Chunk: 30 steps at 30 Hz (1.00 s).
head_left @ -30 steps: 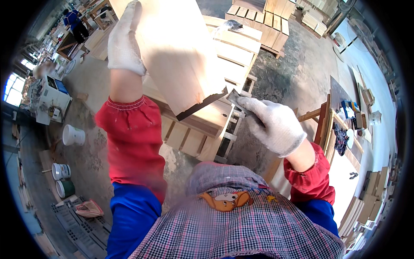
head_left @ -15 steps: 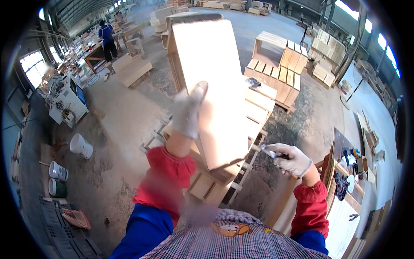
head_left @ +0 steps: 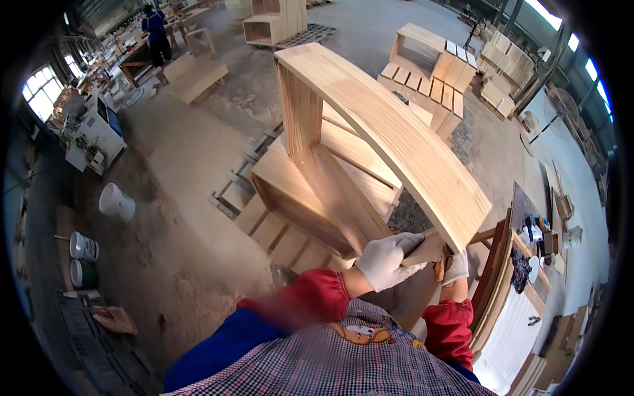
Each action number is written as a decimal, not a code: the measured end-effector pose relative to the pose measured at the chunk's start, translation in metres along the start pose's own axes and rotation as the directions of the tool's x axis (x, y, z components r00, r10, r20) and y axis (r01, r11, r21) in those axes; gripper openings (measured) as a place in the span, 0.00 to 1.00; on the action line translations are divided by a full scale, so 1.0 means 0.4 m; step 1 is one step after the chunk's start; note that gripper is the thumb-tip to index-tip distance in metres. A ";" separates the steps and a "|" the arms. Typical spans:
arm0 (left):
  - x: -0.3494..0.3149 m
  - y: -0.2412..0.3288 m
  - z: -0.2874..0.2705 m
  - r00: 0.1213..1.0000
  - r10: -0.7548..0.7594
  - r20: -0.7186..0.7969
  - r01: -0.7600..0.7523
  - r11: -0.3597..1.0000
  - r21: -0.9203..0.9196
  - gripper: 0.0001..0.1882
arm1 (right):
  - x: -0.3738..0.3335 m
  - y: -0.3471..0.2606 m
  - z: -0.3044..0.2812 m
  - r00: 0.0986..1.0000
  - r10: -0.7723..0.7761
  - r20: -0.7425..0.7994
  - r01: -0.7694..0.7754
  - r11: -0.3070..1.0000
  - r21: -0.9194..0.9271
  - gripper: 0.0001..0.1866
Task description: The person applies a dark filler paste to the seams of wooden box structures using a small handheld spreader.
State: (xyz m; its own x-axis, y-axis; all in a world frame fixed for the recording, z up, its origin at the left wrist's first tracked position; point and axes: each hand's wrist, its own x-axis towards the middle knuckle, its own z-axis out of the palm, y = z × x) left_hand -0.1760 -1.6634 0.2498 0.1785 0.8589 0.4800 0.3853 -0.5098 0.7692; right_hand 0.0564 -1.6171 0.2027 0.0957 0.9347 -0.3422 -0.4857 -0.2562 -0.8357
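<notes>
An open rectangular wooden drawer frame (head_left: 396, 145) stands tilted on edge in front of me, its long side rising high. My left hand (head_left: 388, 263), in a whitish work glove, is closed round the frame's short near side. My right hand (head_left: 457, 268), gloved too, is at the near right corner; the wood hides most of its fingers. A small brownish piece (head_left: 439, 269) shows beside those fingers, too little of it to name. Beneath the frame lies another wooden drawer box (head_left: 297, 204) on a stack of slatted wood. Whether the frame touches the stack is unclear.
Slatted wooden boxes (head_left: 422, 99) stand beyond the stack. To the right is a workbench (head_left: 505, 330) with small tools and containers. White buckets (head_left: 117, 202) and a grey machine (head_left: 99, 135) are at the left. A person (head_left: 156, 36) in blue stands far off.
The pale wooden piece has been turned, so its open inside now shows. My left hand has moved down to its near end. My right hand, earlier apart with a slim tool, has come to the corner.
</notes>
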 end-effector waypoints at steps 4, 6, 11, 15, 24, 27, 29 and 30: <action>-0.025 -0.010 0.007 0.997 0.015 0.071 -0.013 1.000 -0.022 0.26 | -0.066 0.052 -0.035 0.987 0.033 -0.157 -0.029 0.999 0.028 0.16; -0.013 -0.026 -0.004 0.988 0.142 0.055 -0.138 0.987 -0.077 0.30 | -0.029 0.109 -0.134 0.984 0.008 -0.176 -0.002 0.999 0.033 0.15; 0.043 -0.170 -0.052 0.947 0.310 0.088 -0.319 0.940 0.120 0.33 | -0.071 0.109 -0.143 0.962 0.028 -0.270 -0.004 0.996 0.089 0.19; 0.165 -0.283 -0.219 0.854 0.514 -0.077 -0.114 0.331 0.937 0.26 | -0.107 0.099 -0.088 0.980 0.050 -0.192 -0.008 0.977 0.213 0.22; 0.276 -0.202 -0.308 0.861 0.278 -0.425 -0.276 0.959 0.069 0.40 | -0.132 0.059 -0.247 0.948 0.290 -0.131 -0.197 0.858 0.473 0.10; 0.268 -0.002 -0.240 0.888 -0.115 -0.446 -0.161 0.830 -0.534 0.42 | -0.132 0.076 -0.339 0.942 0.313 -0.117 -0.209 0.826 0.523 0.07; 0.236 0.066 -0.150 0.853 -0.131 -0.505 -0.132 0.882 -0.452 0.41 | -0.154 0.082 -0.412 0.949 0.296 -0.106 -0.200 0.828 0.524 0.06; 0.212 0.057 -0.106 0.818 0.040 -0.574 -0.172 0.969 -0.178 0.40 | -0.157 0.082 -0.447 0.951 0.299 -0.083 -0.212 0.823 0.526 0.05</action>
State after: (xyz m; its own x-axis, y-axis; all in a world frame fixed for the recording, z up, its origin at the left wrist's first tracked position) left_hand -0.1905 -1.6043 0.3258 -0.3581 0.6546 0.6658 0.1817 -0.6506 0.7374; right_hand 0.1898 -1.7282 0.1198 0.0183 0.7917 -0.6106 -0.8775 -0.2800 -0.3894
